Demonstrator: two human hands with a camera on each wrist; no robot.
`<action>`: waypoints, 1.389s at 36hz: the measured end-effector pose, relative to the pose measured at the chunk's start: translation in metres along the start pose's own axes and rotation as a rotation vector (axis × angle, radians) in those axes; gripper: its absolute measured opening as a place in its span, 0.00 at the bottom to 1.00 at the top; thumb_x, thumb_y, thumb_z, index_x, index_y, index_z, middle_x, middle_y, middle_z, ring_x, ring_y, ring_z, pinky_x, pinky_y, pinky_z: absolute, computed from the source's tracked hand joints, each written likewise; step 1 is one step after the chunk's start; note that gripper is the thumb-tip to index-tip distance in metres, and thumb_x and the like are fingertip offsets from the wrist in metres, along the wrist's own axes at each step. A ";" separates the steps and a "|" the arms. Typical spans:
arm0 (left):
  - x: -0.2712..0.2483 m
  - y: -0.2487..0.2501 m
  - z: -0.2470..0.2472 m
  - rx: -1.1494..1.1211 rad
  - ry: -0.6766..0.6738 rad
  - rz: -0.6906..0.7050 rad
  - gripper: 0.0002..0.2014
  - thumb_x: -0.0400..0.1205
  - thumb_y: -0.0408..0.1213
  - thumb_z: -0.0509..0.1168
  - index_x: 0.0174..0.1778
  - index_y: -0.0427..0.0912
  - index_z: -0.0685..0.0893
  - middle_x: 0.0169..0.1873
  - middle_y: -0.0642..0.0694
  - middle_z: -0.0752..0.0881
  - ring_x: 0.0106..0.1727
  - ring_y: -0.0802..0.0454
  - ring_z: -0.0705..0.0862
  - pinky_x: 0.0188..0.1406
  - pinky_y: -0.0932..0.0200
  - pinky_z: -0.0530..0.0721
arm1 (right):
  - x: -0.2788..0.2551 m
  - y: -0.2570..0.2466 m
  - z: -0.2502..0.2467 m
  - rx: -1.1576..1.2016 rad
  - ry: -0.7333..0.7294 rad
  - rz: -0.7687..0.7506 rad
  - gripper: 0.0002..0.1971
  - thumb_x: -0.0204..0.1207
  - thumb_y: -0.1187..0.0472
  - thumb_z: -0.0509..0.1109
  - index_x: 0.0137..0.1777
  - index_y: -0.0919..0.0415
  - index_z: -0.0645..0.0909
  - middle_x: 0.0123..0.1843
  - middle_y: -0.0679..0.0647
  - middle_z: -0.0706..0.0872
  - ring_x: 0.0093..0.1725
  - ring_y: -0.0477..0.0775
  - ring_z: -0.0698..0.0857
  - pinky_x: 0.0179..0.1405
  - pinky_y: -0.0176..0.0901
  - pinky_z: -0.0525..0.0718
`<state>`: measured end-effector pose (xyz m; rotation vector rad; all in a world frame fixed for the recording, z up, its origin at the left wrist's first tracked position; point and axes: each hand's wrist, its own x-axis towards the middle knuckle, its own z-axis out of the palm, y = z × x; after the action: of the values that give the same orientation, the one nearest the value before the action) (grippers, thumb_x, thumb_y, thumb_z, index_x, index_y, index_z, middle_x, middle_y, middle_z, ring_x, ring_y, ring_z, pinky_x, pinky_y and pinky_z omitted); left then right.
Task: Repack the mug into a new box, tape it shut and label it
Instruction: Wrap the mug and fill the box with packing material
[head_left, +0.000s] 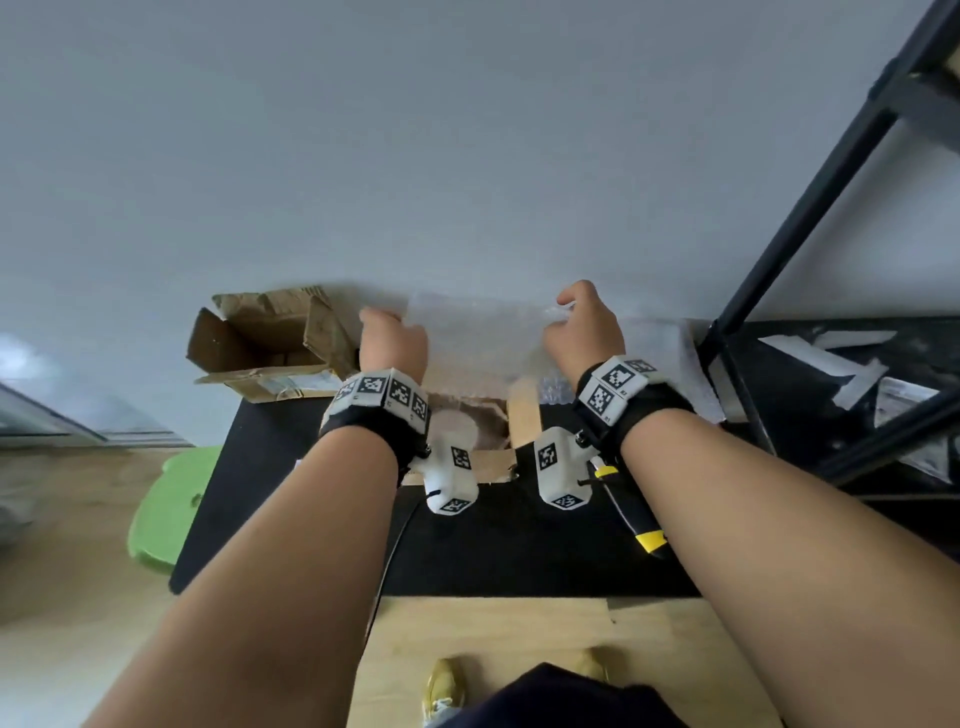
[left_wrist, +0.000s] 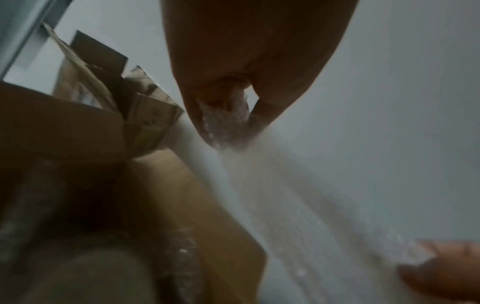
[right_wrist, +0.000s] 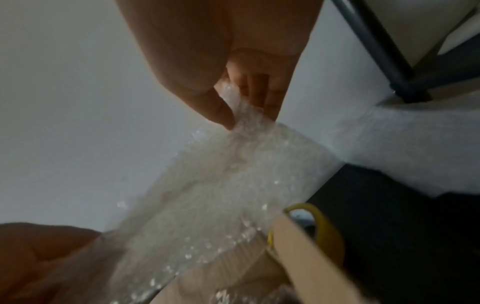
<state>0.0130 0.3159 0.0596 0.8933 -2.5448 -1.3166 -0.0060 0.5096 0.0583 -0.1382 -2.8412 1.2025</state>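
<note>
Between the fingers (head_left: 382, 316): bubble wrap (head_left: 478, 338) stretches taut, barring passage.
Below: open box (head_left: 511, 431).
Left: torn box (head_left: 265, 343).
Right: black rack (head_left: 810, 208).
Beyond: wall (head_left: 467, 130), close.

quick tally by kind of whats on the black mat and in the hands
cardboard boxes: 2, the worn open box and the new box
bubble wrap sheets: 1, pinched by left hand and right hand
yellow-and-black tools: 1
total: 4

Place: looked like a small packing workshop | Signs: black metal rack (head_left: 810, 208) holding taped parcels, plain grey wall (head_left: 415, 130), wooden worktop (head_left: 519, 649) with black mat (head_left: 519, 545), worn cardboard box (head_left: 265, 343), bubble wrap (head_left: 478, 338)
</note>
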 end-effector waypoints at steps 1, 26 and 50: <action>0.000 -0.009 -0.006 0.025 0.001 -0.020 0.16 0.83 0.29 0.58 0.66 0.32 0.69 0.60 0.36 0.80 0.58 0.40 0.81 0.55 0.53 0.77 | -0.002 -0.004 0.007 -0.008 -0.005 -0.013 0.14 0.78 0.68 0.60 0.63 0.61 0.73 0.55 0.57 0.82 0.45 0.57 0.79 0.39 0.41 0.72; -0.007 -0.105 -0.027 1.000 -0.191 0.554 0.13 0.79 0.39 0.61 0.59 0.43 0.81 0.59 0.44 0.76 0.63 0.44 0.72 0.66 0.49 0.73 | -0.052 -0.013 0.084 -0.599 -0.444 -0.301 0.18 0.75 0.62 0.67 0.65 0.51 0.81 0.63 0.52 0.79 0.59 0.56 0.80 0.62 0.51 0.79; 0.013 -0.098 0.019 1.012 -0.633 0.370 0.18 0.83 0.29 0.60 0.69 0.36 0.73 0.67 0.37 0.76 0.69 0.37 0.77 0.68 0.41 0.77 | -0.042 -0.004 0.114 -0.698 -0.670 -0.190 0.14 0.81 0.68 0.64 0.66 0.68 0.74 0.60 0.64 0.85 0.59 0.64 0.85 0.51 0.48 0.80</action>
<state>0.0387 0.2783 -0.0304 -0.0075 -3.6629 -0.1139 0.0255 0.4216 -0.0188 0.6060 -3.5963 0.1757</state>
